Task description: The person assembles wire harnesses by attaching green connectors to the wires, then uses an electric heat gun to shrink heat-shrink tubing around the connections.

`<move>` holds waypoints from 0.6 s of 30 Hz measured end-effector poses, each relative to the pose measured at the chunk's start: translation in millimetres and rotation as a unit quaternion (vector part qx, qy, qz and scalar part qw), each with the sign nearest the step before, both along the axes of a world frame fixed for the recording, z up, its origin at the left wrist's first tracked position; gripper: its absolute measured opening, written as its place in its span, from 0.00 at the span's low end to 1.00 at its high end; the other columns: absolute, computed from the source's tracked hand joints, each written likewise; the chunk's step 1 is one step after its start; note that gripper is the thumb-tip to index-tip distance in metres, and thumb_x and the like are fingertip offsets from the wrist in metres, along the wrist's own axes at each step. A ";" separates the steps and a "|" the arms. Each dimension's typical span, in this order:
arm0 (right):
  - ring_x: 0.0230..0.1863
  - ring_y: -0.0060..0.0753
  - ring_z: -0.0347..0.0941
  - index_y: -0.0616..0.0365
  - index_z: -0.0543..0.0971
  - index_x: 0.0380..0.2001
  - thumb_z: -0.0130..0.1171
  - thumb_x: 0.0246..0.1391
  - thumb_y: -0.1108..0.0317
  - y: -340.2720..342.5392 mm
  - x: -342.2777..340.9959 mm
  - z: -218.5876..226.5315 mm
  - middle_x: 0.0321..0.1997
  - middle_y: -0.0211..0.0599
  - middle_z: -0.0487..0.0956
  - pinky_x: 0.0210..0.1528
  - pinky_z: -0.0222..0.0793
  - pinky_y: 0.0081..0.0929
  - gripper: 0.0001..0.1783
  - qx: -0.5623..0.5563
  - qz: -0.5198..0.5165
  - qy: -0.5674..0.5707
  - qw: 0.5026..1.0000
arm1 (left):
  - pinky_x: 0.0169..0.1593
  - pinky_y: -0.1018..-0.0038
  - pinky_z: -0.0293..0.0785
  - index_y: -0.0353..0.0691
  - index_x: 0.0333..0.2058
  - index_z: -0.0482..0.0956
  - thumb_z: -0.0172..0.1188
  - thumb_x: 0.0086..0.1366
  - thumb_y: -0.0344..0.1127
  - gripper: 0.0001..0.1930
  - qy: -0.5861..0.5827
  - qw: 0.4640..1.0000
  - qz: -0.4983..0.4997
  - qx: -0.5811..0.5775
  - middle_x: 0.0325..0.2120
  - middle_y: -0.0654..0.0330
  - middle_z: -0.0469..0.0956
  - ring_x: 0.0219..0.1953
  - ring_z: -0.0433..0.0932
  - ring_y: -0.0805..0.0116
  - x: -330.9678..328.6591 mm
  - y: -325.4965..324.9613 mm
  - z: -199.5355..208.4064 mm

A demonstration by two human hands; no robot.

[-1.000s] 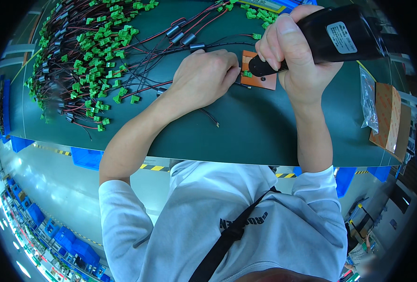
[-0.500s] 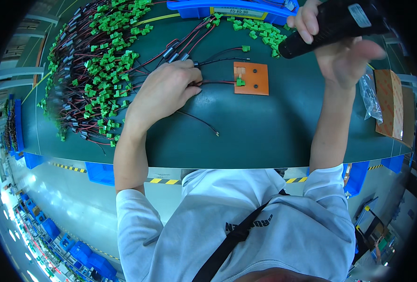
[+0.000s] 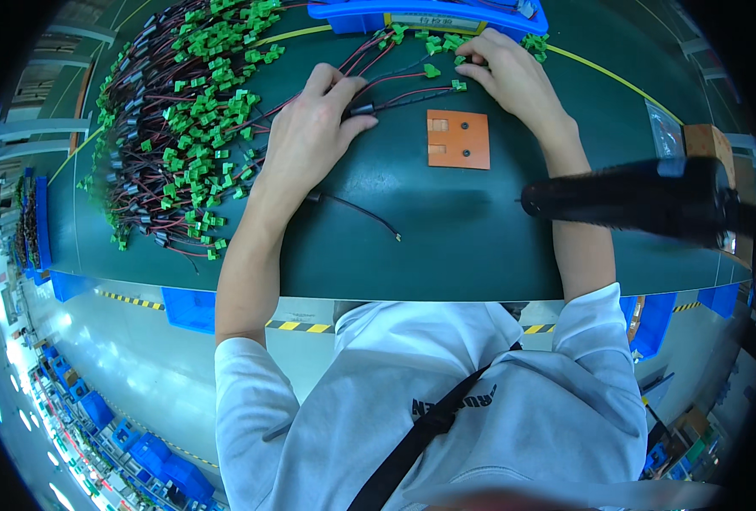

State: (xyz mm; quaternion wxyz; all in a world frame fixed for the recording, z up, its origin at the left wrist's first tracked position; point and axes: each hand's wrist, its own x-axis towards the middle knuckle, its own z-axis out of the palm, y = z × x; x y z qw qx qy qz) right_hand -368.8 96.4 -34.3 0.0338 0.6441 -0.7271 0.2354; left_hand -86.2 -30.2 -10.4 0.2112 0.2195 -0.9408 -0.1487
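My left hand (image 3: 310, 128) rests over red and black wires beside the heap of cables (image 3: 174, 128). Its thumb stands apart from the fingers, with a black cable cylinder (image 3: 363, 109) in the gap. Several wire ends with a green connector (image 3: 458, 85) stretch rightward from it. Farther right, my right hand (image 3: 518, 81) has its thumb and fingertips bent close around a small green connector (image 3: 460, 60), partly hidden. Below the wire ends lies an orange plate (image 3: 459, 139) with two black screw heads. A black electric screwdriver (image 3: 633, 200) hangs above my right forearm, held by neither hand.
A blue bin (image 3: 429, 10) with a label stands at the far edge. More loose green connectors (image 3: 535, 46) lie beyond my right hand. At the right are a cardboard box (image 3: 708, 143) and a clear plastic bag (image 3: 663, 128). One loose black wire (image 3: 361, 213) lies near my left wrist.
My right hand has let go of the screwdriver and moved left to the green connectors. The screwdriver now hangs lower. The connector on the orange plate has come off it, and my left hand has opened.
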 end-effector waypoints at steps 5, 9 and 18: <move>0.39 0.34 0.80 0.56 0.84 0.50 0.70 0.61 0.68 1.8 -11.6 0.6 0.40 0.39 0.82 0.45 0.75 0.32 0.15 -0.004 -0.009 -0.115 0.993 | 0.48 0.61 0.77 0.43 0.44 0.85 0.77 0.54 0.36 0.19 0.086 0.992 -0.088 -0.001 0.42 0.59 0.78 0.45 0.79 0.55 2.9 -10.6 11.4; 0.48 0.26 0.83 0.57 0.84 0.51 0.66 0.68 0.66 6.4 -24.8 11.7 0.45 0.30 0.85 0.51 0.80 0.24 0.12 -0.043 0.055 -0.322 0.944 | 0.54 0.64 0.70 0.43 0.38 0.87 0.81 0.48 0.34 0.18 -0.115 0.887 -0.397 0.205 0.41 0.62 0.77 0.47 0.74 0.57 17.8 -11.8 37.7; 0.45 0.28 0.83 0.60 0.84 0.54 0.62 0.68 0.73 31.0 17.1 46.9 0.46 0.34 0.81 0.37 0.87 0.26 0.13 0.068 0.208 -0.662 0.717 | 0.42 0.72 0.75 0.35 0.39 0.81 0.70 0.65 0.29 0.08 -0.046 0.894 -0.249 0.370 0.34 0.63 0.78 0.37 0.78 0.71 8.0 10.4 9.6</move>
